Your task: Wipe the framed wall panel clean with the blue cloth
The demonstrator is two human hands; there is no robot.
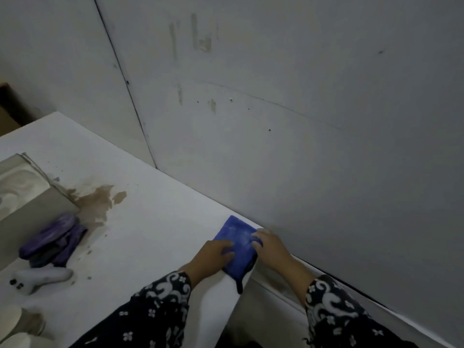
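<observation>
We see the cloth [238,247] lying at 5 o'clock on the white top [150,222], beside the wall [301,121]. Our left hand [213,257] and right hand [270,244] press it down, fingers curled over its edges

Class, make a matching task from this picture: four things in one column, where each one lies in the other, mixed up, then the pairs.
1. blue cloth
2. purple cloth
3. brown stain
4. white controller

A. beside the purple cloth, nearer the camera
B. under both hands, by the wall
C. bunched at the left
D. spread on the white top, beyond the purple cloth

Pairs: 1-B, 2-C, 3-D, 4-A
</observation>
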